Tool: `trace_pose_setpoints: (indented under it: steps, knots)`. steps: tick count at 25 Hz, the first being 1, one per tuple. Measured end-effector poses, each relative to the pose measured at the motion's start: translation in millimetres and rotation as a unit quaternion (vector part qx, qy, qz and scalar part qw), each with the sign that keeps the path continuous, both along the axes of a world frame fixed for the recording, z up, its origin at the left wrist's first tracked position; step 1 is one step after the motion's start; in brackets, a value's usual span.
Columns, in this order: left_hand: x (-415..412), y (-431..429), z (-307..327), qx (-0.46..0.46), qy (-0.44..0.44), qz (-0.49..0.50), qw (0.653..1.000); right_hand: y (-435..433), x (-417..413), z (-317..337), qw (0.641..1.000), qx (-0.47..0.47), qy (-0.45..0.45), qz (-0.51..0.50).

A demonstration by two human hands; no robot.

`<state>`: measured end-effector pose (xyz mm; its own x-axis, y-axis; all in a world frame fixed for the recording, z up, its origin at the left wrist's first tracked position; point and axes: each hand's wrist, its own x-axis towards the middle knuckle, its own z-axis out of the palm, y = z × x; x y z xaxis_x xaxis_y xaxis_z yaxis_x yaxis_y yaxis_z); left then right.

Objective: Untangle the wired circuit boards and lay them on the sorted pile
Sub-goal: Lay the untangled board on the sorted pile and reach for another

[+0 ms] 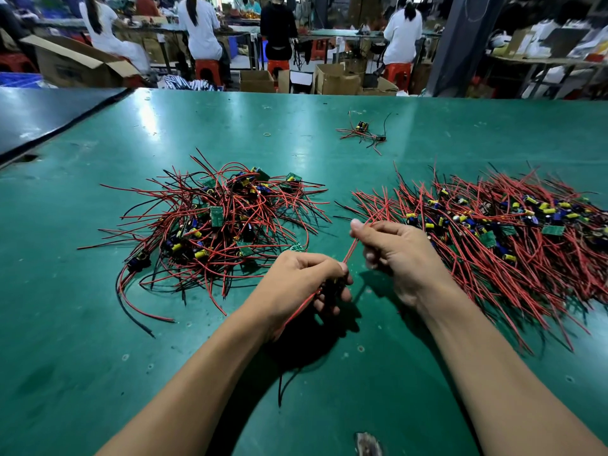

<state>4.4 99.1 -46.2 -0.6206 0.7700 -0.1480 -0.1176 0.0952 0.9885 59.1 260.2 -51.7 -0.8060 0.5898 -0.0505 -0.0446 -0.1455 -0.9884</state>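
A tangled heap of small green circuit boards with red and black wires (217, 222) lies on the green table at the left. A flatter, combed-out pile of the same boards (500, 232) spreads at the right. Between them, above the table, my left hand (306, 284) grips a dark circuit board (334, 286), mostly hidden by the fingers, with a red wire trailing under the wrist. Red wires (353, 246) run up from it to my right hand (394, 251), which pinches them between thumb and fingers. A black wire (284, 386) hangs below.
A small separate clump of boards and wires (363, 133) lies farther back on the green table (98, 340). A rubber band (267, 134) sits near it. Beyond the table's far edge, people sit on orange stools among cardboard boxes.
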Motion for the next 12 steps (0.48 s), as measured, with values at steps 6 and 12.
trace_pose_setpoints:
  steps: [6,12]
  knots:
    - [1,-3,1,-0.013,0.024,-0.038,0.999,3,-4,5,0.980,-0.195,0.020,-0.019]
    - [-1,-2,-4,0.005,-0.012,0.004,1.000,-7,-1,-2,0.998,-0.064,-0.015,-0.002]
